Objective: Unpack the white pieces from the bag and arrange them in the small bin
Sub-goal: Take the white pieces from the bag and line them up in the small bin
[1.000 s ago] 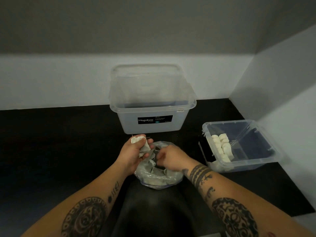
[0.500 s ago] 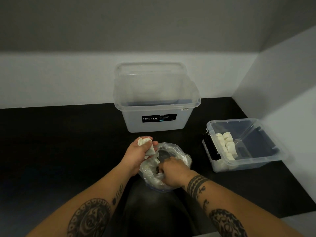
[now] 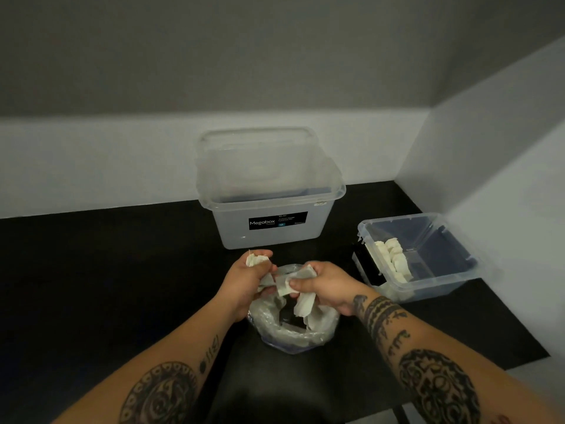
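A clear plastic bag (image 3: 293, 332) lies open on the black table in front of me. My left hand (image 3: 244, 286) grips a stack of white pieces (image 3: 256, 260) just above the bag's left rim. My right hand (image 3: 330, 289) is over the bag's mouth and holds several white pieces (image 3: 302, 304) in its curled fingers. The small clear bin (image 3: 443, 276) stands to the right, with a row of white pieces (image 3: 394, 258) along its left wall.
A large clear Megabox tub (image 3: 269, 209) stands behind the bag. Grey walls close the table at the back and right. The table's front right edge (image 3: 519, 362) runs near my right forearm.
My right hand has come up out of the bag with white pieces in its fingers. My left hand still holds its stack in about the same place.
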### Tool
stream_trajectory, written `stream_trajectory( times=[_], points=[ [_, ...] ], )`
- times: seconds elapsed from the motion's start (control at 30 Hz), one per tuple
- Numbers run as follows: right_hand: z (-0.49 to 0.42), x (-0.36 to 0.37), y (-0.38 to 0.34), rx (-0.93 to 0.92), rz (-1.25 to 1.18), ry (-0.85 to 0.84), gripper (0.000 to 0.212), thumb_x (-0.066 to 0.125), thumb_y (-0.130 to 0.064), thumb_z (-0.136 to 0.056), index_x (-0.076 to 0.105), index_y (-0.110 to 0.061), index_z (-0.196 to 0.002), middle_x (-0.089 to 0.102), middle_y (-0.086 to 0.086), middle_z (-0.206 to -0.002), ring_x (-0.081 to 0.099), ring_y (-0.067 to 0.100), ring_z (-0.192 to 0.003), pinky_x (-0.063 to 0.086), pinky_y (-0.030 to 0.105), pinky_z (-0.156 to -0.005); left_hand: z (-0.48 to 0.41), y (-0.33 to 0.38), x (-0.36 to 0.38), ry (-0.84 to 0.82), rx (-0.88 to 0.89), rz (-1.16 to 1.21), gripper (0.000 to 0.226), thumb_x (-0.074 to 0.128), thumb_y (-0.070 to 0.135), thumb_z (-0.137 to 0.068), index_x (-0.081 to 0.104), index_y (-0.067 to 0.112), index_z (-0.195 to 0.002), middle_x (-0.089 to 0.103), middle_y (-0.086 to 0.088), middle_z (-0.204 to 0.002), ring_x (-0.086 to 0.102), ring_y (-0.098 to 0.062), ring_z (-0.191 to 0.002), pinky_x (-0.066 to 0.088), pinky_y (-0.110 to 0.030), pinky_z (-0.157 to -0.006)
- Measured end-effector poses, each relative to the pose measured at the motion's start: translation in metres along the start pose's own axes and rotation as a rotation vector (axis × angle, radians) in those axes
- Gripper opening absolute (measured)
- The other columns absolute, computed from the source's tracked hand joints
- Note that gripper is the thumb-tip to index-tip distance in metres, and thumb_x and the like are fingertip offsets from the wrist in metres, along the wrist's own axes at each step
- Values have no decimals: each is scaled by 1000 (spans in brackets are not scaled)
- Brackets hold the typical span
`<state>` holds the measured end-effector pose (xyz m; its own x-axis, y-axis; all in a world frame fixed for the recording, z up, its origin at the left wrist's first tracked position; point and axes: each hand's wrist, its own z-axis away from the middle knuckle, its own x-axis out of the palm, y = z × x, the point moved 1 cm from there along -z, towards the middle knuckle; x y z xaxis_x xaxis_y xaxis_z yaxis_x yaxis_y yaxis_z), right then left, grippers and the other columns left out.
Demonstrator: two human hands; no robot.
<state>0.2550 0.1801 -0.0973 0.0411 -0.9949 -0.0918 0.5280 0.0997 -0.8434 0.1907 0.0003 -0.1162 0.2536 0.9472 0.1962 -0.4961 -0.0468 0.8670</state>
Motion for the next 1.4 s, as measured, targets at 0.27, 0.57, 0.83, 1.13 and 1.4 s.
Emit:
stream_trajectory(
  times=[0.27,0.57,0.83,1.13,1.4],
  points=[
    [13,-5,-37,-138,-98,25,22,74,-12,-91,71,-4,-112,77,10,-98,74,19,-85,60,29,-71,17,18,9,-246,-58,-36,34,71,45,-88,68,23,-113,76,-7,-97,72,-19,-80,54,-26,-57],
    [15,-8,-46,-136,-298,280,24,61,-27,-101,68,-8,-114,70,5,-90,57,9,-57,50,25,-55,15,25,14,-138,-10,126,13,73,19,-93,66,21,-104,73,-8,-91,71,-18,-69,52,-27,-50],
    [17,-6,-49,-164,-275,214,21,67,-21,-98,69,-7,-114,68,3,-82,53,10,-55,48,24,-52,17,24,14,-185,-13,230,21,68,5,-93,61,19,-108,77,-11,-96,76,-25,-84,57,-29,-55],
    [22,2,-52,-200,-433,135,36,54,-41,-103,67,-12,-120,70,5,-89,58,10,-55,47,27,-55,17,27,21,-194,10,251,20,73,16,-92,64,19,-110,76,-17,-113,75,-26,-101,60,-31,-65],
    [18,2,-48,-234,-539,246,29,58,-30,-102,68,-9,-119,62,2,-82,51,11,-58,44,24,-50,13,26,29,-193,31,289,18,74,13,-90,59,22,-85,75,-11,-94,75,-22,-85,58,-31,-59]
  ],
)
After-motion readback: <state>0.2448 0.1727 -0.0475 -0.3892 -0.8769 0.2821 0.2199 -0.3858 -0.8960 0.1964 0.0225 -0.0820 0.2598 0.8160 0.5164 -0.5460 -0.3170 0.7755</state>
